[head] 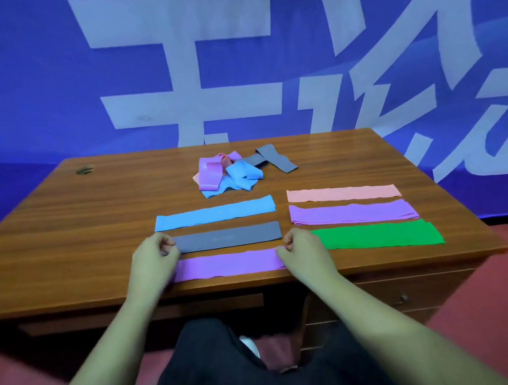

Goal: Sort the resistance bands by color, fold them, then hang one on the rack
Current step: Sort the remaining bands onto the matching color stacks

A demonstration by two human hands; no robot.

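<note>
A purple band (228, 264) lies flat along the desk's front edge. My right hand (305, 249) pinches its right end with curled fingers. My left hand (155, 257) lies over its left end, which is hidden; its curled fingertips sit by the left end of a grey band (229, 237). Behind the grey band lies a blue band (214, 214). To the right lie pink (343, 193), purple (353, 213) and green (376, 236) bands, each flat. A loose pile of bands (229, 173), purple, pink, blue and grey, sits further back. No rack is in view.
The brown wooden desk (79, 213) has a cable hole (84, 170) at its back left. A blue banner (53, 87) with large white characters hangs behind the desk. Drawers (403, 297) are below on the right, and my dark-trousered legs (246, 362) are under the front edge.
</note>
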